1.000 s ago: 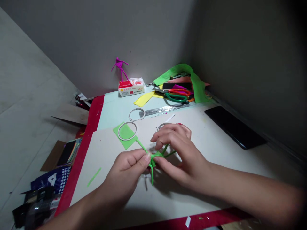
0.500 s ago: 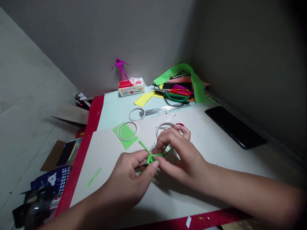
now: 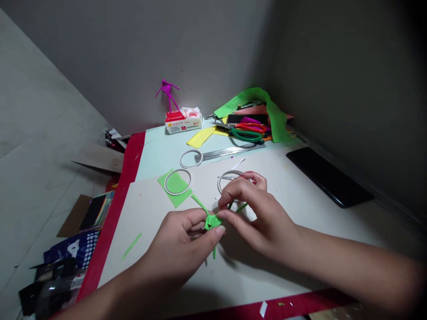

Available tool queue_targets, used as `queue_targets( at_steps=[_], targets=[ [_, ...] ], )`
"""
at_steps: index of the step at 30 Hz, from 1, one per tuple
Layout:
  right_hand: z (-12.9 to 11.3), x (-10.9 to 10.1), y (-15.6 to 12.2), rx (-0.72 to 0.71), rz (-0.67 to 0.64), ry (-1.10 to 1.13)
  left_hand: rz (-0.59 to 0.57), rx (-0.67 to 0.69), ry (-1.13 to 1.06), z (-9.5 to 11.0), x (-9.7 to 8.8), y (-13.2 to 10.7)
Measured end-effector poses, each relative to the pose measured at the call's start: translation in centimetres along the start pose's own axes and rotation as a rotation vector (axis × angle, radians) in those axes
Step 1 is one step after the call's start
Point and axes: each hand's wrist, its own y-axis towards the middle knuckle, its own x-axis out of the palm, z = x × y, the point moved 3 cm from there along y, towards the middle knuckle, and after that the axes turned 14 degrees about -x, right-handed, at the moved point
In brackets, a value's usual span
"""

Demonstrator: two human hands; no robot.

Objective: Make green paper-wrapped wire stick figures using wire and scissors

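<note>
Between my two hands is a small green paper-wrapped figure with thin limbs sticking out. My left hand pinches its body from the left, thumb below. From the right, my right hand pinches the upper right of the body between thumb and index finger. One limb points up and left, one points down, and others run out behind my right fingers. Just beyond lies a green paper square with a roll of white tape on it. Another tape ring and small red-handled scissors are partly hidden behind my right hand.
A magenta figure stands on a tissue pack at the back. Scissors with green and red handles, crepe strips and a bundle of wires lie behind. A black phone is at right, a green strip at left.
The green figure has turned in my fingers: its body shows more fully and a limb now points down. My right fingertips have shifted slightly upward on it.
</note>
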Motion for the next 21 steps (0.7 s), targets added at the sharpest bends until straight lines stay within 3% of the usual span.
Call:
queue_targets(
  at_steps=[4, 11, 17, 21],
  targets=[
    [-0.2, 0.3, 0.0, -0.012, 0.0, -0.013, 0.006, -0.029, 0.0, 0.2, -0.1, -0.1],
    [0.2, -0.6, 0.4, 0.0, 0.085, -0.061, 0.123, -0.022, 0.02, 0.9, -0.7, -0.8],
    [-0.1, -1.0, 0.7, -0.077, -0.05, -0.1, 0.06, 0.029, -0.101, 0.8, -0.8, -0.7],
    [0.2, -0.6, 0.5, -0.067, -0.032, -0.09, 0.068, 0.034, -0.071, 0.8, -0.9, -0.6]
  ],
)
